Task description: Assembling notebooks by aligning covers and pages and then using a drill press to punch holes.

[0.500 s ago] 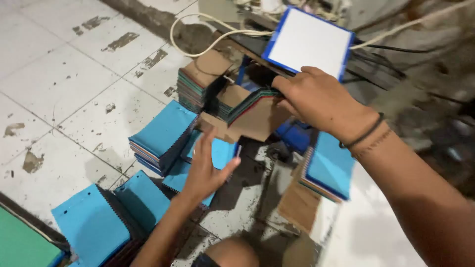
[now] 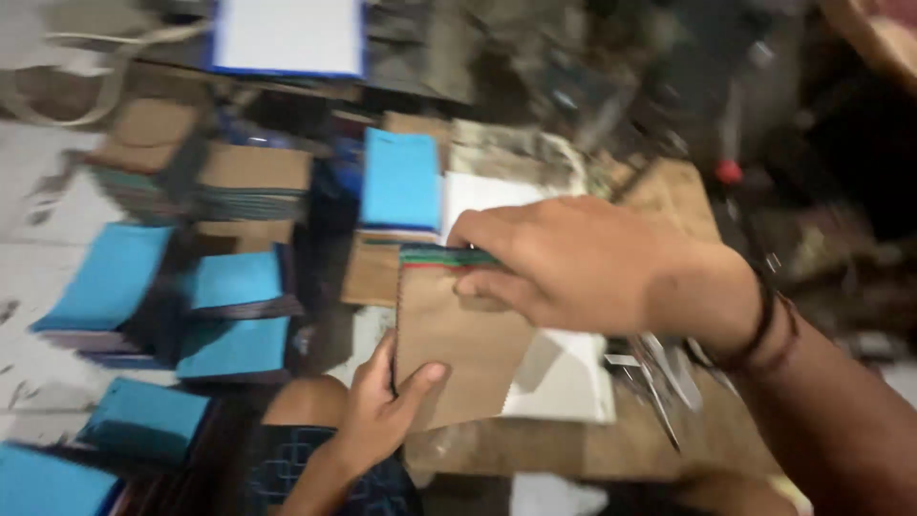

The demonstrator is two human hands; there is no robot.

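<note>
Hands at centre frame share one brown-covered stack of booklets (image 2: 458,349), left hand (image 2: 382,411) pinching its lower edge, right hand (image 2: 573,263) curled fingers gripping its top, beside seven blue-covered booklets (image 2: 401,177) at left.

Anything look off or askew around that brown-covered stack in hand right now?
Nothing looks damaged or spilled. The brown-covered stack sits tilted between the left hand and right hand. Blue-covered stacks lie scattered unevenly on the floor; the picture is blurred, so fine detail is unclear.
</note>
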